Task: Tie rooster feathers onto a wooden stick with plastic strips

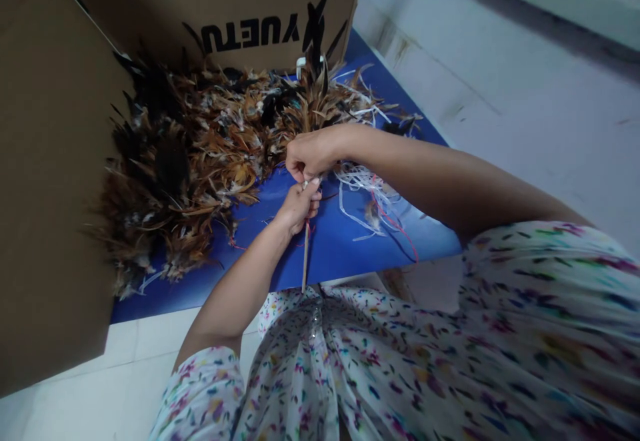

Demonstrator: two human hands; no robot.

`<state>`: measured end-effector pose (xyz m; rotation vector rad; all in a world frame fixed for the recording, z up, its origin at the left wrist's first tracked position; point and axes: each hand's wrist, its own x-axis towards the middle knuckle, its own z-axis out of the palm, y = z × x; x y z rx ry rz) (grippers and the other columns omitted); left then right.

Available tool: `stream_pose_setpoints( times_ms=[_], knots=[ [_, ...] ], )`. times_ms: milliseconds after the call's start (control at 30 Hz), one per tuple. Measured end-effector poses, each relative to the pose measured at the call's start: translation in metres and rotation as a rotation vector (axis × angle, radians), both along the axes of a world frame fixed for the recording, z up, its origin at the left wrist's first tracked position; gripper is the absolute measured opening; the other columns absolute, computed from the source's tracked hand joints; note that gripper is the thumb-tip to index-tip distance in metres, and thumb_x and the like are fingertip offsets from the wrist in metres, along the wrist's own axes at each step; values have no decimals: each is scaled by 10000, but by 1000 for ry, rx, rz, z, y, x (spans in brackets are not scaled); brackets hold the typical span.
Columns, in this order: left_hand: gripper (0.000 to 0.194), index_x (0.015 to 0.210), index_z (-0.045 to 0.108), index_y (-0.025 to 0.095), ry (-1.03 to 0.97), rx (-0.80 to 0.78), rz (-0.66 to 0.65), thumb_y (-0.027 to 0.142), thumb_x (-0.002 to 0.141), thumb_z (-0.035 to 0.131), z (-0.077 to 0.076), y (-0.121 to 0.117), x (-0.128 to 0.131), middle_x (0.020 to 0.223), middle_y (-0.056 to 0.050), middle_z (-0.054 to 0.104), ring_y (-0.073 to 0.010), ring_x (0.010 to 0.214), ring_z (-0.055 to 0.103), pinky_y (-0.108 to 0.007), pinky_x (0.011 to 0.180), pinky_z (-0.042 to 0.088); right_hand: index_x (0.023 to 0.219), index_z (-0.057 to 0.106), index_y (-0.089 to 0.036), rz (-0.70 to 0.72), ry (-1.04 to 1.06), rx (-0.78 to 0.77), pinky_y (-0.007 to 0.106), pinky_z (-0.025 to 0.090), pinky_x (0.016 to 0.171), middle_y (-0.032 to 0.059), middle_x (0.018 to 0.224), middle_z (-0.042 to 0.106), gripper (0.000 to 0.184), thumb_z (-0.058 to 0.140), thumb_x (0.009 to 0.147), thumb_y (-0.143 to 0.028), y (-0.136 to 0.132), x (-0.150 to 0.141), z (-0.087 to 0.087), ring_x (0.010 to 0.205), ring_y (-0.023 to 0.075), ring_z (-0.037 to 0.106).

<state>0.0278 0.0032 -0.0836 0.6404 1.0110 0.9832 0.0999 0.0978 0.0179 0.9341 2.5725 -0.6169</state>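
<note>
My left hand [301, 206] is closed around a thin wooden stick [305, 261], whose bare end points back toward my body. Just beyond it, my right hand [314, 151] bends down with its fingers pinched together at my left thumb. What those fingers hold is too small and covered to make out. A tuft of brown and black feathers [314, 91] rises directly behind my right hand; whether it is fixed to the stick is hidden. Thin red thread hangs by the stick below my left hand.
A big heap of brown and black feathers [215, 134] covers the left and back of the blue tabletop [360, 228]. White plastic strips [367, 181] with a red string [400, 228] lie at right. Cardboard boxes [150, 1] stand behind and to the left.
</note>
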Motion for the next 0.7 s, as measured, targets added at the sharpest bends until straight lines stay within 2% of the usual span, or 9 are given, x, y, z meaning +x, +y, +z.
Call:
stream_pose_setpoints(
  times_ms=[200, 333, 533, 600, 700],
  knots=[
    [328, 701, 377, 188, 5, -33, 16, 272, 957, 564, 0, 2, -1, 539, 97, 354, -4, 375, 222, -126, 373, 134, 871, 778, -147, 74, -97, 104, 291, 420, 758, 33, 912, 738, 182, 664, 753, -70, -8, -4, 1, 904, 181, 636],
    [313, 712, 356, 197, 24, -33, 0, 262, 992, 478, -1, 1, -1, 538, 100, 332, -9, 371, 204, -125, 372, 128, 874, 775, -147, 108, -107, 163, 289, 407, 744, 39, 882, 733, 211, 650, 730, -58, -13, -4, -1, 866, 178, 639],
    [292, 762, 354, 207, 44, -29, -33, 317, 989, 501, -1, -2, 0, 554, 105, 339, -9, 372, 208, -115, 380, 136, 862, 766, -183, 26, 9, 224, 294, 376, 732, 28, 811, 710, 245, 683, 687, -33, -18, 8, -4, 840, 186, 617],
    [328, 761, 352, 207, 41, -28, -37, 363, 963, 558, -1, -2, 0, 557, 107, 337, -5, 378, 210, -113, 381, 132, 896, 756, -178, 3, 71, 242, 297, 382, 743, 50, 869, 709, 211, 676, 732, -72, -24, 19, 2, 858, 191, 606],
    [370, 745, 346, 206, 47, -29, -28, 408, 950, 579, 0, -2, 0, 559, 104, 341, -3, 381, 211, -116, 381, 123, 981, 730, -157, -92, 263, 391, 318, 400, 820, 97, 1023, 698, 180, 634, 830, -174, -39, 44, 11, 969, 226, 595]
  ],
)
